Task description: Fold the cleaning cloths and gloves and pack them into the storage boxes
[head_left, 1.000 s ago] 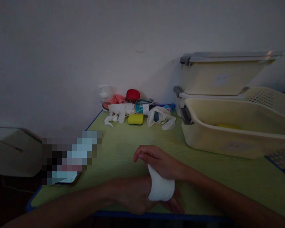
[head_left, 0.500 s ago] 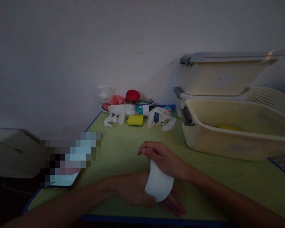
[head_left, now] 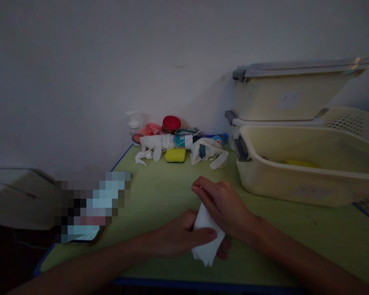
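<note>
A folded white tissue (head_left: 207,250) is held between my two hands above the near part of the table. My left hand (head_left: 175,237) comes in from the left and is closed on it, thumb flat on top and fingers underneath, mostly hidden. Over the tissue's upper end lies my right hand (head_left: 226,207), its thumb and forefinger pressed together and the other fingers curled. The tissue runs up under that palm, and its lower edge shows several pointed layers.
On the green table (head_left: 153,192) lies a phone (head_left: 107,196), partly pixelated, at the left. Along the wall are a yellow sponge (head_left: 175,155), white gloves (head_left: 210,151), a red roll (head_left: 171,123) and a pump bottle (head_left: 134,123). Cream bins (head_left: 295,180) stand at the right.
My left hand has turned and its thumb now presses on the tissue, where before the tissue lay over its open palm. My right hand has shifted slightly right.
</note>
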The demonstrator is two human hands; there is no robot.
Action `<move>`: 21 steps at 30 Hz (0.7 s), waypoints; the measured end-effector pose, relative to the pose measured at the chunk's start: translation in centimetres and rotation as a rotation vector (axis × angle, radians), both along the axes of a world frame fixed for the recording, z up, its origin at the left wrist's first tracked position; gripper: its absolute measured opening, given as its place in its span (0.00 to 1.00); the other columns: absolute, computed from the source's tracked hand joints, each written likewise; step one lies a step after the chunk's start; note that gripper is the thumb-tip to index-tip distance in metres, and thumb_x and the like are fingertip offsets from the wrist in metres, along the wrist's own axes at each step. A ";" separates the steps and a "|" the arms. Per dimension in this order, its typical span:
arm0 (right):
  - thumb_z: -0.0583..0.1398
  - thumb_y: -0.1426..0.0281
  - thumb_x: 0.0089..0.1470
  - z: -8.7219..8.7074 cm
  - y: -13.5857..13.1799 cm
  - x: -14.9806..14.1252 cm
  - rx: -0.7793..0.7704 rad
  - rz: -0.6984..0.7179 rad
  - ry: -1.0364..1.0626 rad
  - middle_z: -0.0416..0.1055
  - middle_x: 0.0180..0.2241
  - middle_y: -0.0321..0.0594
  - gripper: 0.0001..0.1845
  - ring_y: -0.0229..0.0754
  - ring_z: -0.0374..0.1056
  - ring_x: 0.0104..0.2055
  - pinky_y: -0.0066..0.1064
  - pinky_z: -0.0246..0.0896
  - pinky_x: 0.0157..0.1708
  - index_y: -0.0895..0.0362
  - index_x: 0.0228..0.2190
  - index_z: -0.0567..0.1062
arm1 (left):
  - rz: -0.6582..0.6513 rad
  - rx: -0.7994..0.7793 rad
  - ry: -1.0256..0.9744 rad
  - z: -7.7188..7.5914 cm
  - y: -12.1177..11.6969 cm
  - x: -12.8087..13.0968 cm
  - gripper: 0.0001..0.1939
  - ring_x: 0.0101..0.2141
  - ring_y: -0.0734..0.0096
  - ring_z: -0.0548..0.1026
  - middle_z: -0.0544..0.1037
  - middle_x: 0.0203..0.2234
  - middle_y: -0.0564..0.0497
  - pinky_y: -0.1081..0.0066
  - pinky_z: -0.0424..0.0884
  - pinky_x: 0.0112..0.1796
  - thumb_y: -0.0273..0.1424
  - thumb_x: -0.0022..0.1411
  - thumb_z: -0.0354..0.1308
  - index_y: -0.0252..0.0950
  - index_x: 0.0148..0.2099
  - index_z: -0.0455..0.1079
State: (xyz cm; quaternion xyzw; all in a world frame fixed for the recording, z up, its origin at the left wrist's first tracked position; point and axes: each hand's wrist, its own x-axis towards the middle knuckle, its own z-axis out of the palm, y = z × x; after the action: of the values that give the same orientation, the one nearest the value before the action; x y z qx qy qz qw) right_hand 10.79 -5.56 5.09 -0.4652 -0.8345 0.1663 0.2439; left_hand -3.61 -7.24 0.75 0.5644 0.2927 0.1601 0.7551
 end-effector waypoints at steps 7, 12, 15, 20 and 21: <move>0.45 0.70 0.60 -0.4 1.0 0.2 -0.017 0.060 0.343 0.67 0.27 0.36 0.13 0.36 0.62 0.26 0.27 0.52 0.28 0.58 0.34 0.68 | -0.085 0.148 0.090 1.7 -0.5 -0.2 0.26 0.41 0.63 0.75 0.77 0.42 0.40 0.69 0.70 0.40 0.45 0.58 0.52 0.28 0.47 0.71; 0.46 0.73 0.58 -0.9 1.2 -0.3 -0.041 0.113 0.448 0.66 0.28 0.36 0.11 0.35 0.60 0.28 0.26 0.52 0.28 0.57 0.32 0.67 | -0.137 0.211 0.208 2.2 -1.1 -0.7 0.21 0.42 0.62 0.75 0.77 0.42 0.42 0.68 0.69 0.42 0.40 0.61 0.49 0.28 0.46 0.72; 0.47 0.71 0.58 -1.1 1.2 -0.3 -0.045 0.088 0.426 0.66 0.26 0.36 0.11 0.35 0.60 0.27 0.27 0.52 0.27 0.57 0.32 0.67 | -0.158 0.200 0.196 1.8 -0.6 -0.8 0.19 0.41 0.62 0.75 0.78 0.41 0.41 0.67 0.69 0.41 0.38 0.60 0.51 0.28 0.44 0.72; 0.47 0.65 0.57 -1.1 1.5 0.2 -0.004 -0.041 0.416 0.61 0.20 0.34 0.13 0.35 0.57 0.22 0.28 0.48 0.23 0.57 0.30 0.67 | -0.056 0.075 -0.008 0.6 0.8 -0.6 0.19 0.34 0.68 0.76 0.78 0.33 0.44 0.69 0.70 0.37 0.40 0.52 0.60 0.28 0.39 0.71; 0.47 0.64 0.57 -1.0 1.6 0.3 -0.017 -0.042 0.437 0.60 0.20 0.33 0.13 0.35 0.56 0.21 0.28 0.47 0.22 0.57 0.30 0.67 | -0.032 0.054 -0.022 0.5 0.9 -0.6 0.18 0.32 0.69 0.76 0.78 0.32 0.45 0.70 0.70 0.35 0.39 0.50 0.62 0.29 0.39 0.71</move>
State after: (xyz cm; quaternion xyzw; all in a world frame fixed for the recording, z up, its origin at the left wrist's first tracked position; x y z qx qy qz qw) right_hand 11.09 -3.99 4.07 -0.4375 -0.7505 0.2651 0.4184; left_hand -4.22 -6.30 1.21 0.5872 0.2709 0.1623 0.7453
